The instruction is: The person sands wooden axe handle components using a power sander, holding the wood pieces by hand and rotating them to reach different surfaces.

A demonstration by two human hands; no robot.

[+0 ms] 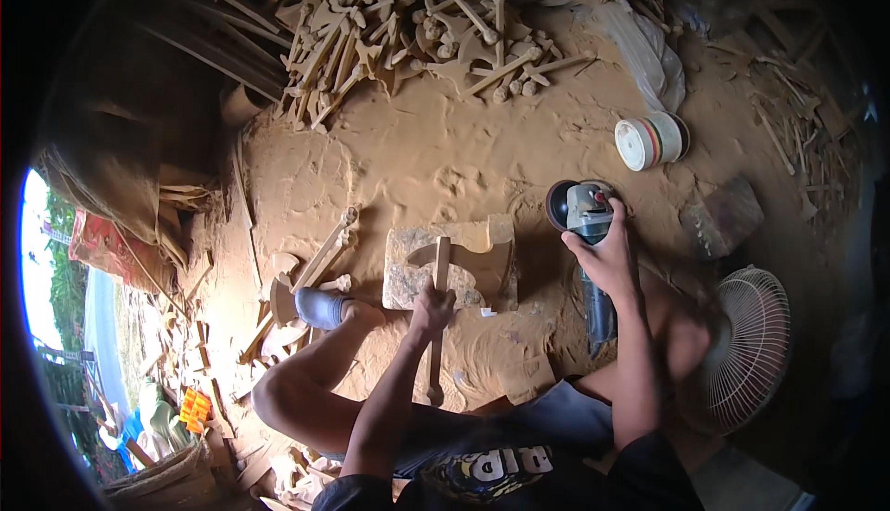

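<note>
Sawdust floor [445, 159]: hands grip wooden axe [443, 275] and angle grinder [586, 219].

Open sawdust floor [445, 154] lies ahead of both hands, free up to the heap of wooden axe blanks [417, 34]. Right of the right hand [607, 256], a tape roll [652, 140] and fan [746, 349] obstruct; left of the left hand [433, 307], the person's foot [320, 307] and loose wooden pieces [324, 252] block passage.

Left hand [432, 307] gripping wooden axe [442, 275] on block [404, 275]; right hand [604, 256] holding angle grinder [584, 210]
</note>
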